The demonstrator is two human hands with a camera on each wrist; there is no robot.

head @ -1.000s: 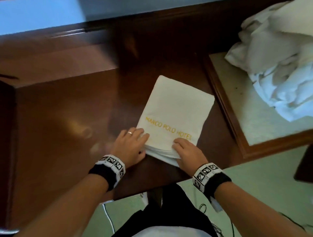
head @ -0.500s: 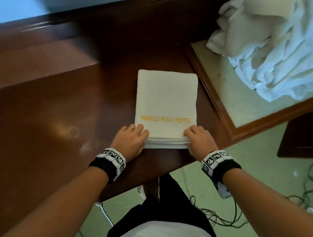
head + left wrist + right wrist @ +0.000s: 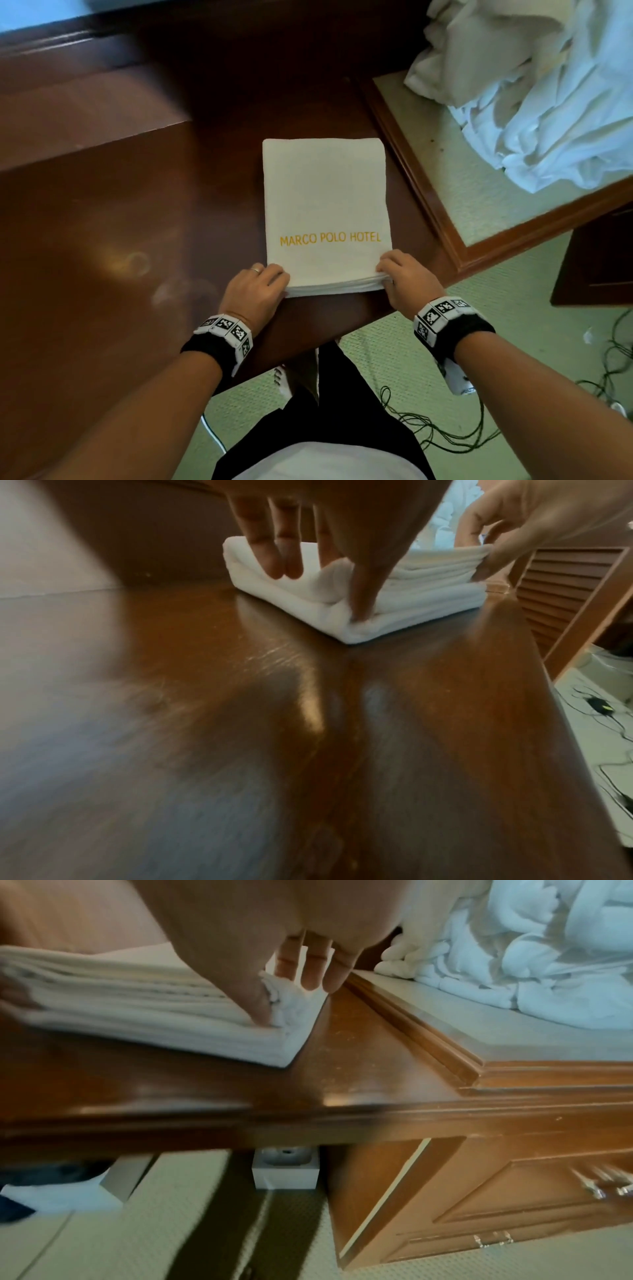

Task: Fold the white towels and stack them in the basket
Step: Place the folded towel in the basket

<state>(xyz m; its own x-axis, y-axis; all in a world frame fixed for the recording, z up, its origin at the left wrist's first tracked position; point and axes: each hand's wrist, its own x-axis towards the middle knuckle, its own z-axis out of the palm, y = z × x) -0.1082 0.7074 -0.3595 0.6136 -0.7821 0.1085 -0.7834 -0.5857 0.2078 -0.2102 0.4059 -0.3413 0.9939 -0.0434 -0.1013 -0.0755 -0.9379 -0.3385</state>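
Both hands, left hand (image 3: pixel 255 291) and right hand (image 3: pixel 409 281), are pinching the near corners of the folded towel (image 3: pixel 325 205) lying on the bench (image 3: pixel 120 240), which is probably handling soft, light and floppy, needing support underneath.

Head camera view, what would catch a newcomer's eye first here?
First, the folded white towel with gold MARCO POLO HOTEL lettering, flat on the dark wooden table. The left hand and right hand grip its near corners. At upper right, a crumpled heap of unfolded towels sits on a lower side surface.
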